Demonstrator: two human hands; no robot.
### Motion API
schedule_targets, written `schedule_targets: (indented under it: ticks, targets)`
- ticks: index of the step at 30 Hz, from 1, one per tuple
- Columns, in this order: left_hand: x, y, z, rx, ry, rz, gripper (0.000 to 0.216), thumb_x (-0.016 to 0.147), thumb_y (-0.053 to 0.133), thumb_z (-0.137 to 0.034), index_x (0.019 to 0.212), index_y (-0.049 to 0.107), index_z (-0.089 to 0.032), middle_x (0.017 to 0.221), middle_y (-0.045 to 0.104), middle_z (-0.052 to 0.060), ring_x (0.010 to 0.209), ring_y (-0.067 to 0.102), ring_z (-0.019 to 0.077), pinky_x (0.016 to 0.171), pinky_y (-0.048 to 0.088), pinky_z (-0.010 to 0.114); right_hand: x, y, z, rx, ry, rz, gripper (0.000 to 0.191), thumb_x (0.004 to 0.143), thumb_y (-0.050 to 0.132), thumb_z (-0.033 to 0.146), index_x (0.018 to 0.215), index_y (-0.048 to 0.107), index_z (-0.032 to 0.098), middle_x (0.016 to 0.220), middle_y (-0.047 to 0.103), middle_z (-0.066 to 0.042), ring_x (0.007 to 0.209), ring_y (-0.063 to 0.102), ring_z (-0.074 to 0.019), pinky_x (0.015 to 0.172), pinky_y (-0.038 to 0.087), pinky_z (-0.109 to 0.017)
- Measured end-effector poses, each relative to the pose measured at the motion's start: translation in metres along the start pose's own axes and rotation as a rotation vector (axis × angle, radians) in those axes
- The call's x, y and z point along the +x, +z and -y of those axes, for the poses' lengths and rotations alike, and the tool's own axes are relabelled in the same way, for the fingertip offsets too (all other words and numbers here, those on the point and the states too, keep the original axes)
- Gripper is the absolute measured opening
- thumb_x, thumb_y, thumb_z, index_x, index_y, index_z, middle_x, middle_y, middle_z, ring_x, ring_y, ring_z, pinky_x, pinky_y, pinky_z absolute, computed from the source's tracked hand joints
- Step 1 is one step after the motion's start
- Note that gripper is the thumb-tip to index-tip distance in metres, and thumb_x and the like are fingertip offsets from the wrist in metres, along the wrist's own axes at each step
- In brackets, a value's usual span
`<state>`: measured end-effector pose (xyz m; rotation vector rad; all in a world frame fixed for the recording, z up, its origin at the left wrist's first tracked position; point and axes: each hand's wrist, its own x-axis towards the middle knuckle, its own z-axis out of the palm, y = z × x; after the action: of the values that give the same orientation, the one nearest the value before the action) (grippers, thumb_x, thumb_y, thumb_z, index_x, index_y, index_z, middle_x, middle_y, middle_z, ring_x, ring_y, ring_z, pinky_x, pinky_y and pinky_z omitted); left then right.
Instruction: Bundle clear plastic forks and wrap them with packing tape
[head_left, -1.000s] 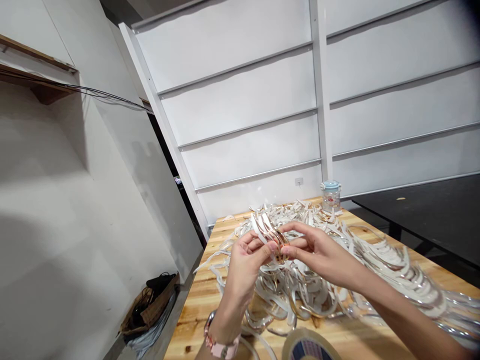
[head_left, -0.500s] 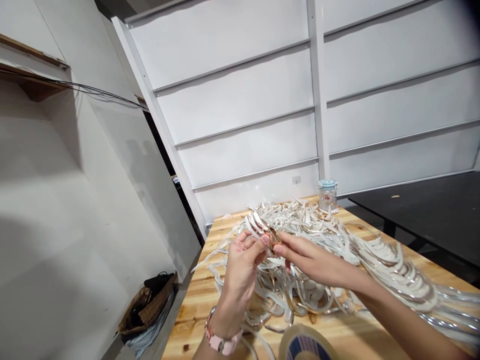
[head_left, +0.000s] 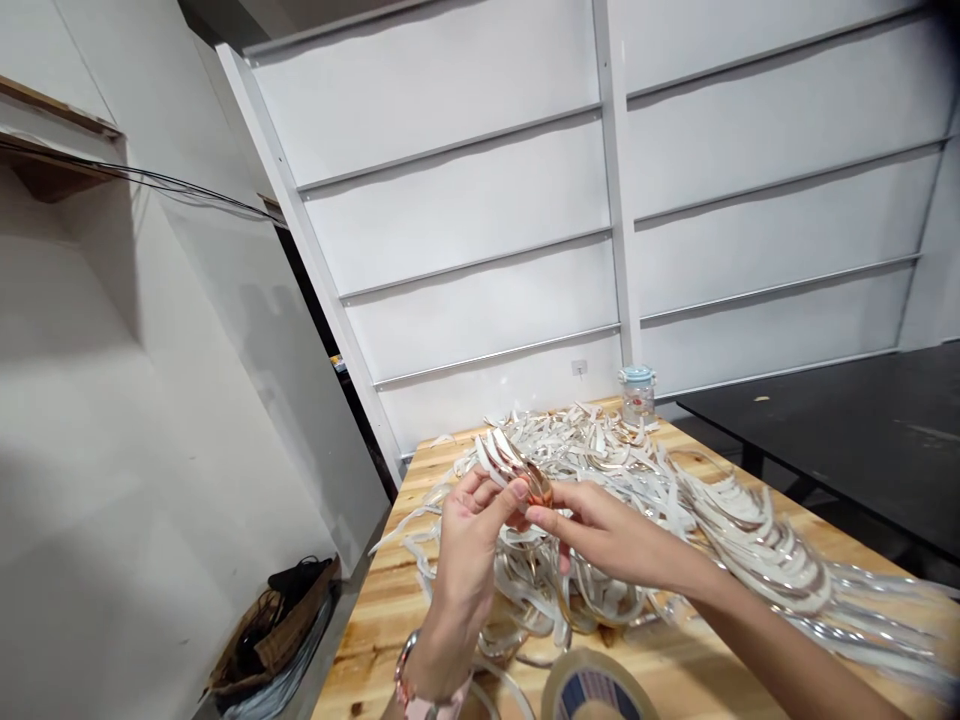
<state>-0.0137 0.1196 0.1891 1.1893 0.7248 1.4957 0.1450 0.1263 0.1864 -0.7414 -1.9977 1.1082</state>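
Observation:
A small bundle of curved strips [head_left: 504, 452], white on one side and shiny gold on the other, is held up over the table between both hands. My left hand [head_left: 472, 545] pinches the bundle from the left, its thumb on the near side. From the right, my right hand [head_left: 600, 530] closes thumb and fingers on the bundle's gold end. Below and behind the hands lies a big tangled pile of similar white and metallic strips [head_left: 562, 440]. Another row of strips [head_left: 757, 540] fans out on the right, their silvery ends trailing toward the table's edge.
A tape roll [head_left: 596, 690] lies at the wooden table's [head_left: 367, 640] near edge. A clear jar with a blue lid [head_left: 637, 395] stands at the back. Beyond is a black table [head_left: 840, 410]; a brown bag [head_left: 277, 630] sits on the floor at left.
The view has shifted slightly, so everything appears a little further left. Both hands keep hold of the bundle, with the fingers barely changed.

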Motion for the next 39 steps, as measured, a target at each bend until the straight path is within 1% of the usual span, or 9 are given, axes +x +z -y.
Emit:
schedule_targets:
  ticks: [5,11,17,24,28,31,34,36,39]
  targets:
    - [-0.006,0.001,-0.005,-0.001,-0.012,-0.007,0.025,0.072,0.082,-0.024,0.092,0.068,-0.015,0.077,0.072,0.002,0.069,0.064,0.0098,0.063,0.05,0.018,0.0,0.006,0.004,0.13,-0.074,-0.018,0.028,0.095,0.051,0.042,0.101,0.066,0.019,0.096,0.067,-0.003,0.072,0.067,-0.0153,0.066,0.054,-0.027]
    - [-0.006,0.002,-0.003,0.01,0.035,-0.027,0.027,0.071,0.082,-0.024,0.093,0.069,-0.015,0.081,0.073,0.002,0.07,0.064,0.0097,0.067,0.052,0.019,0.001,0.01,0.001,0.051,-0.024,-0.105,0.029,0.095,0.05,0.043,0.091,0.064,0.017,0.082,0.064,0.0,0.053,0.065,-0.0119,0.047,0.047,-0.021]
    - [-0.005,0.006,-0.001,0.008,0.064,-0.039,0.025,0.072,0.081,-0.022,0.092,0.069,-0.015,0.076,0.072,0.0,0.068,0.063,0.0085,0.067,0.052,0.018,0.0,0.009,0.001,0.106,-0.004,-0.123,0.026,0.092,0.056,0.042,0.094,0.064,0.017,0.08,0.061,0.002,0.049,0.061,-0.0086,0.042,0.049,-0.019]
    - [-0.005,0.012,0.001,-0.019,0.053,-0.042,0.023,0.072,0.081,-0.02,0.092,0.069,-0.016,0.079,0.072,0.0,0.062,0.062,0.0073,0.058,0.05,0.016,0.001,0.009,-0.001,0.219,-0.011,-0.115,0.019,0.092,0.057,0.032,0.089,0.066,0.016,0.081,0.067,-0.002,0.076,0.066,-0.0142,0.062,0.059,-0.024]
    - [0.002,0.011,0.009,0.034,0.068,-0.007,0.024,0.074,0.08,-0.024,0.095,0.07,-0.018,0.096,0.074,0.005,0.084,0.069,0.0154,0.075,0.055,0.024,0.003,0.003,-0.006,0.192,-0.02,-0.16,0.02,0.092,0.057,0.031,0.083,0.065,0.015,0.077,0.066,-0.001,0.075,0.065,-0.0138,0.072,0.058,-0.029]
    - [0.008,0.007,0.013,0.103,0.08,0.046,0.032,0.077,0.077,-0.031,0.105,0.069,-0.02,0.121,0.068,0.009,0.114,0.063,0.0247,0.095,0.051,0.035,0.005,-0.01,-0.01,0.166,-0.039,-0.241,0.019,0.091,0.061,0.032,0.087,0.067,0.014,0.077,0.069,-0.002,0.075,0.067,-0.0143,0.072,0.057,-0.03]
    - [0.006,0.008,0.009,0.19,0.175,-0.002,0.038,0.082,0.072,-0.033,0.119,0.064,-0.025,0.138,0.058,0.006,0.13,0.051,0.0255,0.105,0.044,0.038,0.004,-0.029,-0.009,0.181,-0.063,-0.376,0.024,0.089,0.065,0.037,0.095,0.069,0.014,0.084,0.074,-0.004,0.077,0.069,-0.0144,0.074,0.057,-0.03]
    - [-0.006,0.015,0.002,0.244,0.252,-0.027,0.031,0.086,0.067,-0.032,0.117,0.064,-0.028,0.134,0.061,0.003,0.127,0.054,0.0228,0.104,0.045,0.035,0.001,-0.043,-0.005,0.165,-0.085,-0.473,0.028,0.088,0.066,0.04,0.101,0.07,0.015,0.087,0.075,-0.005,0.08,0.07,-0.0148,0.076,0.058,-0.029]
    - [-0.04,0.034,-0.006,0.301,0.228,0.171,0.019,0.091,0.059,-0.042,0.098,0.071,-0.029,0.101,0.074,0.0,0.101,0.067,0.0204,0.087,0.054,0.032,-0.005,-0.059,0.001,0.126,-0.111,-0.601,0.027,0.09,0.064,0.038,0.106,0.07,0.018,0.088,0.076,-0.003,0.087,0.071,-0.0149,0.079,0.057,-0.029]
